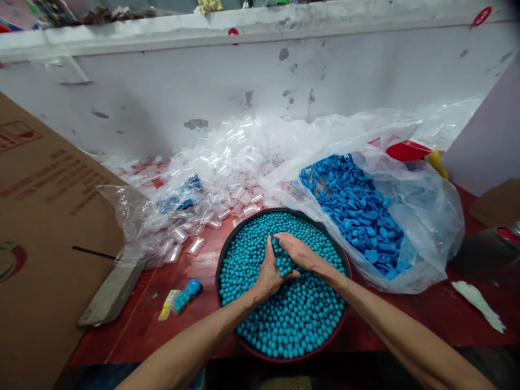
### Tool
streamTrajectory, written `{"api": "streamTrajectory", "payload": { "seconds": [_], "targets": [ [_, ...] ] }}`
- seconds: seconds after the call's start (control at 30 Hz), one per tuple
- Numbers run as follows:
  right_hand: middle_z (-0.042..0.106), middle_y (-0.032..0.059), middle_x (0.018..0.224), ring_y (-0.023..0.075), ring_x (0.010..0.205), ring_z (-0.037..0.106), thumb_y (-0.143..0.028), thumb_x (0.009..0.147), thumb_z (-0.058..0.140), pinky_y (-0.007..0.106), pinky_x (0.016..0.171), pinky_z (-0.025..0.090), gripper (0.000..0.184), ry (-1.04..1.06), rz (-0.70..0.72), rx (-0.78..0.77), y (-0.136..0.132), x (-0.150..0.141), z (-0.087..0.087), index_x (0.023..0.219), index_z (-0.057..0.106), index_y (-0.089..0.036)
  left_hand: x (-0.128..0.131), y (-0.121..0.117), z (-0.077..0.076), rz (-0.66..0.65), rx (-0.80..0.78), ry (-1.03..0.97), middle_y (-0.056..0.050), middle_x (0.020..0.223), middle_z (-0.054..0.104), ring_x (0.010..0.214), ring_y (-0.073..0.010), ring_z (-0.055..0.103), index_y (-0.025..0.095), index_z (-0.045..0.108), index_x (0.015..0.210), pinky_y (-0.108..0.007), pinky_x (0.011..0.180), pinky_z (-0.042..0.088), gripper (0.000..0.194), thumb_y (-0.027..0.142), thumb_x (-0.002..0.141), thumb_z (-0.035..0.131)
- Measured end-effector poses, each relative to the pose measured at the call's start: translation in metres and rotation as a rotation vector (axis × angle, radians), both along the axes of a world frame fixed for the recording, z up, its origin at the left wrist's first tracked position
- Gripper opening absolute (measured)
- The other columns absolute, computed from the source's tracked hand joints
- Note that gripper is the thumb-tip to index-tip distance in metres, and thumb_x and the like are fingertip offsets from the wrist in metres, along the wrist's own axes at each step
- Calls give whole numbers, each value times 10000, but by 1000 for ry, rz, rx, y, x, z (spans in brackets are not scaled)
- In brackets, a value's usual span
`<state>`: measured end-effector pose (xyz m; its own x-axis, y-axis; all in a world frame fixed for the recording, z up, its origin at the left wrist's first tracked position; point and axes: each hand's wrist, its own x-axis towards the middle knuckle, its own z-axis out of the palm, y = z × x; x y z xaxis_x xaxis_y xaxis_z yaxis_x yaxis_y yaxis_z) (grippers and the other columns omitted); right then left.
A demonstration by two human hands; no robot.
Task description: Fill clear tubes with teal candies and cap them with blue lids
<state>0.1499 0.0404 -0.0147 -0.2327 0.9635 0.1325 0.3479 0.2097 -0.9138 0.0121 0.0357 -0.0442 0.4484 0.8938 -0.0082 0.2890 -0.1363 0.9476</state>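
Note:
A round dark-lined basin with a red outer rim (344, 254) is full of small turquoise balls (288, 319). Both hands are down among these balls, near the basin's middle. My left hand (268, 273) has its fingers stretched away from me and its thumb out to the right. Angled in from the right, my right hand (298, 252) lies with straight fingers, their tips close to the left fingertips. Some balls are gathered between the two palms; neither hand is closed round them. The undersides of both hands are hidden.
Many small clear plastic pieces (244, 195) are heaped behind the basin. A clear bag (436, 216) of blue plastic parts (357, 211) lies right. At left are a cardboard box (44, 216), a grey block (109, 295) and a small ball-filled container with a blue cap (193, 287).

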Motion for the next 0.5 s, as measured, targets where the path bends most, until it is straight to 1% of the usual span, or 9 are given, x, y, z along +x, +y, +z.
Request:
{"api": "streamTrajectory", "payload": {
  "seconds": [0.1, 0.2, 0.27, 0.37, 0.5],
  "targets": [
    [420, 108, 1259, 175, 1202, 312, -484, 848, 257, 352, 1034, 196, 545, -42, 52, 19, -8, -4, 0, 1194, 455, -113, -4, -1, 3, 23, -28, 34, -187, 1389, 81, 1269, -259, 150, 108, -116, 1318, -400, 1032, 170, 1184, 387, 525, 719],
    [367, 62, 1307, 156, 1212, 303, -425, 863, 275, 356, 1037, 195, 472, 11, 38, -22, -13, 0, 2, 1244, 394, -173, -9, -4, 9, 39, -35, 42, -183, 1391, 74, 1273, -267, 128, 107, -81, 1325, -406, 1038, 146, 1185, 389, 504, 726],
    [398, 40, 1287, 160, 1198, 326, -392, 858, 314, 373, 1033, 202, 416, 15, 13, -13, -14, 6, 2, 1215, 428, -211, -13, -7, 12, 68, -45, 55, -168, 1393, 81, 1274, -276, 115, 119, -24, 1333, -418, 1040, 127, 1168, 355, 481, 739],
    [497, 49, 1176, 178, 1114, 417, -339, 835, 395, 379, 993, 275, 335, -66, -46, 47, -20, 16, 2, 1125, 511, -217, -20, -12, 15, 103, -64, 88, -154, 1384, 141, 1263, -278, 157, 132, 40, 1338, -421, 1034, 153, 1113, 250, 479, 738],
    [543, 56, 1025, 186, 993, 479, -260, 814, 449, 367, 901, 373, 262, -215, -72, 123, -41, 20, 2, 1056, 544, -223, -28, -20, 16, 99, -17, 139, -151, 1372, 178, 1248, -261, 204, 128, 84, 1334, -395, 1025, 200, 1010, 201, 535, 697]
  ]
}}
